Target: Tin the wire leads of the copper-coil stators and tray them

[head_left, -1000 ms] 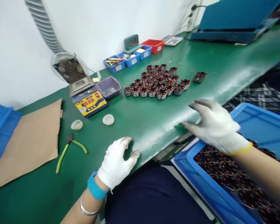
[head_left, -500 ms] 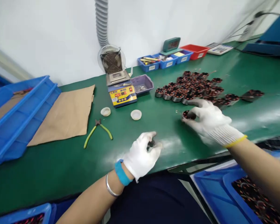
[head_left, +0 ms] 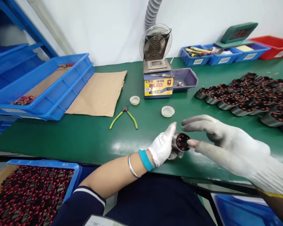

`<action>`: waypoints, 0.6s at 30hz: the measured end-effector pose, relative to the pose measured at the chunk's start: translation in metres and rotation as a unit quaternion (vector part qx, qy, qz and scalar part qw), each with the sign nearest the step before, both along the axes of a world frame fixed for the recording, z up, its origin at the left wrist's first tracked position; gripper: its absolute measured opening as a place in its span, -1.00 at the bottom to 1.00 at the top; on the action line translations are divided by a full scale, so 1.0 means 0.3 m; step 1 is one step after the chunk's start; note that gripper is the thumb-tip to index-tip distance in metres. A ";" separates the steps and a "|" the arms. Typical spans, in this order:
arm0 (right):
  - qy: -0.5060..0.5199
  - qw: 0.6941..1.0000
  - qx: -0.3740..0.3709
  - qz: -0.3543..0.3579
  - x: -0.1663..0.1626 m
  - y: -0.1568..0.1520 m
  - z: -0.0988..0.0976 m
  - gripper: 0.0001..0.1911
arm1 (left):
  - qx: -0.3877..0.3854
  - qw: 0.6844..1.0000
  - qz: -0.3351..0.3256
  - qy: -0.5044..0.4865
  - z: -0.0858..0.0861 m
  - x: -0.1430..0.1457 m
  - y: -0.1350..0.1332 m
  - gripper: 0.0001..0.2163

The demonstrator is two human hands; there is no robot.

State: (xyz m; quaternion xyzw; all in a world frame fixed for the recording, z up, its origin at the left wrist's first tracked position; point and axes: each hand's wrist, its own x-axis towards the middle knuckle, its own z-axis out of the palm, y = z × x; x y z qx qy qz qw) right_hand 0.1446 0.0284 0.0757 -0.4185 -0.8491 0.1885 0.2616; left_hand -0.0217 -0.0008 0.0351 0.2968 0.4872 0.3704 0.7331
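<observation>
Left hand point(head_left: 162, 147), white knit glove, wrapped around a small round metal stator with dark red-copper windings point(head_left: 182, 142); fingers closed on its steel shell, open wound face tilted toward the camera. Part sits just above the near edge of the green bench mat point(head_left: 85, 138), off the surface.

Right hand point(head_left: 228, 147), white glove, fingers spread: thumb tip touching the stator's right rim, index stretched out above it, not closed on anything.

Beyond the grip and to its right: batch of identical wound stators point(head_left: 250, 94) standing on the mat. Just beyond the grip: white plastic cap point(head_left: 168, 111); a second white cap point(head_left: 134, 100) further left. Left of the grip: green-handled cutters point(head_left: 124, 116), lying spread. Far side: yellow-blue solder station with red digital readout point(head_left: 158, 86), small fan point(head_left: 155, 46) and grey ribbed duct behind it, purple tray point(head_left: 184, 78) beside it. Brown cardboard sheet point(head_left: 99, 92) and stacked blue crates point(head_left: 44, 88) far left. Below the bench edge, left: blue bin full of wound stators point(head_left: 30, 191). White wall behind.
</observation>
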 end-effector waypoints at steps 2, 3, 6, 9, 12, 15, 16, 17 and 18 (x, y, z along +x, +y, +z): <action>-0.020 0.999 0.020 0.033 -0.029 0.000 0.023 -0.77 | 0.022 0.999 -0.027 0.016 0.001 -0.003 -0.006 -0.51; -0.031 0.998 0.028 0.053 -0.042 0.001 0.031 -0.78 | 0.038 0.998 -0.037 0.020 -0.001 -0.004 -0.008 -0.58; -0.026 0.998 0.018 0.049 -0.060 0.006 0.030 -0.79 | 0.060 0.996 -0.054 0.023 -0.003 -0.002 -0.007 -0.68; 0.066 0.994 -0.066 -0.054 -0.041 0.006 -0.004 -0.79 | 0.024 0.998 -0.047 0.030 0.009 0.003 0.001 -0.52; 0.167 0.978 0.021 -0.123 -0.021 -0.011 -0.038 -0.85 | 0.002 0.999 -0.035 0.035 0.023 0.006 0.005 -0.45; 0.078 0.961 0.263 -0.024 -0.036 -0.044 -0.041 -0.87 | 0.020 0.999 -0.009 0.032 0.028 0.005 0.003 -0.48; 0.016 0.947 0.321 0.015 -0.049 -0.056 -0.035 -0.87 | 0.028 0.999 -0.001 0.032 0.027 0.004 0.000 -0.49; -0.036 0.929 0.366 0.042 -0.061 -0.068 -0.028 -0.89 | 0.036 0.999 0.008 0.030 0.027 0.004 -0.002 -0.50; -0.072 0.913 0.396 0.059 -0.073 -0.080 -0.021 -0.93 | 0.039 0.999 0.016 0.024 0.026 0.003 -0.004 -0.51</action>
